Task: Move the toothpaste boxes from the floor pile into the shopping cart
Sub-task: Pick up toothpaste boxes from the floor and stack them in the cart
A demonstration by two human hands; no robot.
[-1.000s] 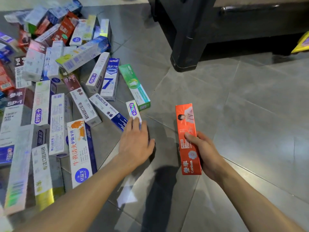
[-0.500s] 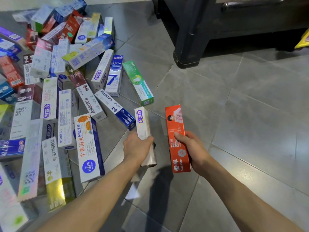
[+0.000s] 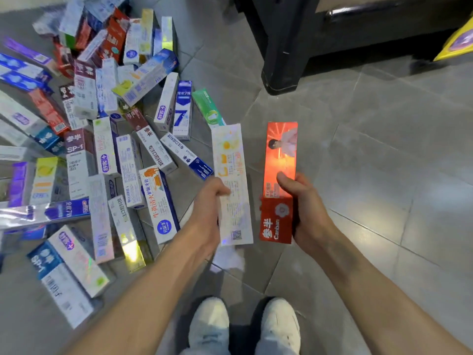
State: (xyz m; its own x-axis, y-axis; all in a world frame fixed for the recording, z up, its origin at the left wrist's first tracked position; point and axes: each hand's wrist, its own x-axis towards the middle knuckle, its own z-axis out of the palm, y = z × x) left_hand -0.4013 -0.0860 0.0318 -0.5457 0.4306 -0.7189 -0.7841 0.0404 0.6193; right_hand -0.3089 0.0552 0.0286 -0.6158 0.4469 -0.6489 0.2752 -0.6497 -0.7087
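Boxed hands [image 3: 256,211] beside bare floor [image 3: 384,175]

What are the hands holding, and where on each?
Left hand grips the white box at its middle; right hand grips the red box at its middle.

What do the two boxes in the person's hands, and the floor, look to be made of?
White box: printed card, probably with foil film, given its rainbow shimmer. Red box: glossy printed card with sharp folded edges and a bright glare. Floor: grey tile, likely ceramic or stone, with grout lines and a soft sheen.
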